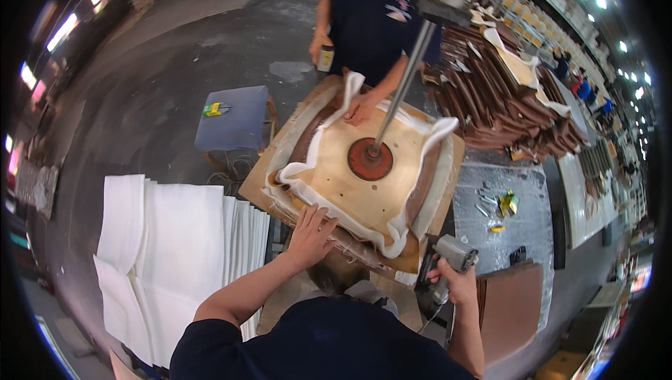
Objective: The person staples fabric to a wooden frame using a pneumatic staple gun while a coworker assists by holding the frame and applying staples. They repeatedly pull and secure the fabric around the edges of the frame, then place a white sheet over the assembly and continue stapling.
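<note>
A square wooden seat board (336,152) lies in the middle, with white padding (308,173) folded up around its edges and brown cover material (420,194) beneath. Pressing on its centre is a round red disc (360,163) at the end of a metal rod (406,79). My left hand (311,240) rests with fingers spread on the near left edge of the padding and cover. By the near right corner, my right hand (453,282) is wrapped round the handle of a grey staple gun (456,252). Whether its nose touches the cover I cannot tell.
Across the board a co-worker's hand (360,108) touches the far padding; the other (318,44) holds a staple gun. Left stand a blue padded stool (234,121) and stacked white sheets (182,226). Brown covers (490,100) pile up at right, beyond a plastic-covered table (476,177).
</note>
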The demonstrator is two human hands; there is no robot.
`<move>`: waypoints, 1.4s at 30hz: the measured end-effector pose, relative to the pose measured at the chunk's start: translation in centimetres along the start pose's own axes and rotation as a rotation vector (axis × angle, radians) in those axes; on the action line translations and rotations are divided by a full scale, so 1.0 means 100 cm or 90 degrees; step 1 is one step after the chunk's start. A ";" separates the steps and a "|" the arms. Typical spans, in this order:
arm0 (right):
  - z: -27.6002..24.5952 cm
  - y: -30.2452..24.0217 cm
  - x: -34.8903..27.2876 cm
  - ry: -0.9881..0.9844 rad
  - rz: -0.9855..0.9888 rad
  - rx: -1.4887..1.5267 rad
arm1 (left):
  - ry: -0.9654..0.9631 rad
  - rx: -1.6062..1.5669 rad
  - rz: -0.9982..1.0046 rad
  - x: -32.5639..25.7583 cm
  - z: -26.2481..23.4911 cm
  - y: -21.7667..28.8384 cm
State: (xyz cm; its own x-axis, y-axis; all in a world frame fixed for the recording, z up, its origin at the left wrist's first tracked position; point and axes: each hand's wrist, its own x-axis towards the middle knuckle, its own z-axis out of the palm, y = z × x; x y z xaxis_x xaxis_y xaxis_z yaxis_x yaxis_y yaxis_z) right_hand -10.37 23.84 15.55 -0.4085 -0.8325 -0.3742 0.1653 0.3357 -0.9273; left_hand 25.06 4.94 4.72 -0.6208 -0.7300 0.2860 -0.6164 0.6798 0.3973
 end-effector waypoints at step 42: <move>-0.002 0.063 0.076 0.113 -0.020 -0.223 | -0.245 -0.091 0.145 0.149 0.100 0.085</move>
State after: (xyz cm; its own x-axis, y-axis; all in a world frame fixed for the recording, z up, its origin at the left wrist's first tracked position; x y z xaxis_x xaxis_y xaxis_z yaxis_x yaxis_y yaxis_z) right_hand -12.67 19.67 6.88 -0.5621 -0.7663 -0.3111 -0.1539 0.4665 -0.8710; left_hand 5.73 0.52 3.68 -0.8838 -0.4656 0.0466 -0.3873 0.7838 0.4855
